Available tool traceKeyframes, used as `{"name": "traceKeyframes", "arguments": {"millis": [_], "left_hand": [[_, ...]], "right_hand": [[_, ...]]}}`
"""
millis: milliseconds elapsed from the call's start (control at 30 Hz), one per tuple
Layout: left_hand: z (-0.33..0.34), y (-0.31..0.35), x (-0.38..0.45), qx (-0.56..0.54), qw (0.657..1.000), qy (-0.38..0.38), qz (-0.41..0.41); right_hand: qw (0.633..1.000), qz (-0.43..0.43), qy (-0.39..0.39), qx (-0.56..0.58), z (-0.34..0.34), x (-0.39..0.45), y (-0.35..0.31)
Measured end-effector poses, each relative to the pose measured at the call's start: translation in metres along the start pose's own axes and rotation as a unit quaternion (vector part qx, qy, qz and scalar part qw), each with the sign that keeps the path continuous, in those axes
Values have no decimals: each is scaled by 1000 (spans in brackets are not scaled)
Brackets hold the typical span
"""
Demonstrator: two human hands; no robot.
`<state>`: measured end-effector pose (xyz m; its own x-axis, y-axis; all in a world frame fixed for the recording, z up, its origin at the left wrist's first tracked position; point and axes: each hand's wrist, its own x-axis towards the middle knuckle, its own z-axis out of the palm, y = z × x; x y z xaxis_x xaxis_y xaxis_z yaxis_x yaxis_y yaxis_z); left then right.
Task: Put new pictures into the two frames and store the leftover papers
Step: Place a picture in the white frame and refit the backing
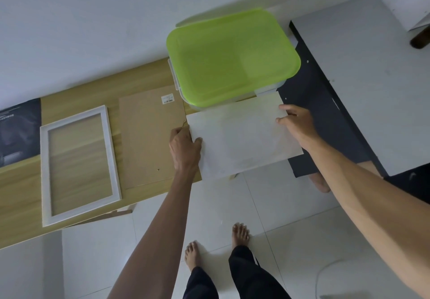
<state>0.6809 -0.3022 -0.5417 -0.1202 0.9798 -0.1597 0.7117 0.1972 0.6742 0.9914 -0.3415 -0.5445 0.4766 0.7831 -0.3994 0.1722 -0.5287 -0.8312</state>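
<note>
A white sheet of paper (242, 135) is held flat over the right end of the wooden table (23, 189), partly past its edge. My left hand (185, 148) grips its left edge and my right hand (296, 124) grips its far right corner. A white picture frame (45, 173) lies empty on the table at the left, the wood showing through it. Between the frame and the paper lies a brown backing board (149, 135) with a small label. A clear storage box with a green lid (232, 56), shut, stands behind the paper.
A dark printed sheet (18, 131) lies at the table's far left. The white wall (93, 19) runs behind the table. A dark panel (325, 112) stands right of the box. My bare feet (239, 233) are on the pale tiled floor below the table edge.
</note>
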Motion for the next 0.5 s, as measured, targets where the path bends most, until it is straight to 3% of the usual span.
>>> {"name": "traceKeyframes", "arguments": {"millis": [200,500], "left_hand": [[-38,-24,4,-55,998,41,2],[-155,-94,16,-98,990,92,-46]], "right_hand": [[991,-66,68,-91,14,-30,-27],[994,-73,3,-75,134,-94,-99]]}}
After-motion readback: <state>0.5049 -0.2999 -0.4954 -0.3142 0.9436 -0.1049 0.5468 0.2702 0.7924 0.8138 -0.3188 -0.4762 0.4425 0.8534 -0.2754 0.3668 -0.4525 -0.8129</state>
